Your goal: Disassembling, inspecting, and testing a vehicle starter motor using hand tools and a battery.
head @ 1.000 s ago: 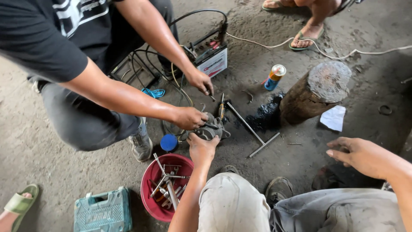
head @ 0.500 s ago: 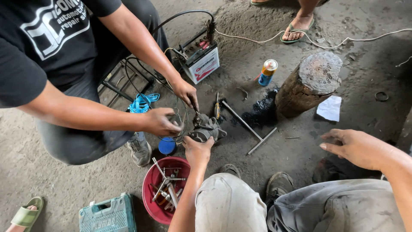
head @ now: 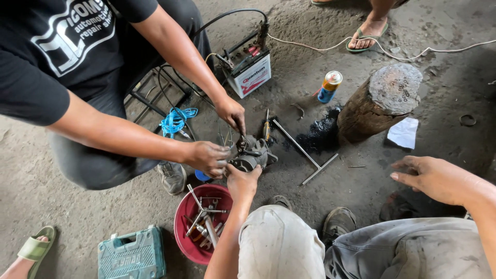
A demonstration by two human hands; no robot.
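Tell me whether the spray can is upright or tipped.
Upright: the spray can stands on its base on the ground, cap topmost.

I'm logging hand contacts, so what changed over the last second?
The co-worker's far hand left the battery side and came down onto the top of the metal part. My left hand stays on the part from below; my right hand still hovers open, holding nothing. The co-worker's other hand keeps its grip. The red bowl and log stayed put.
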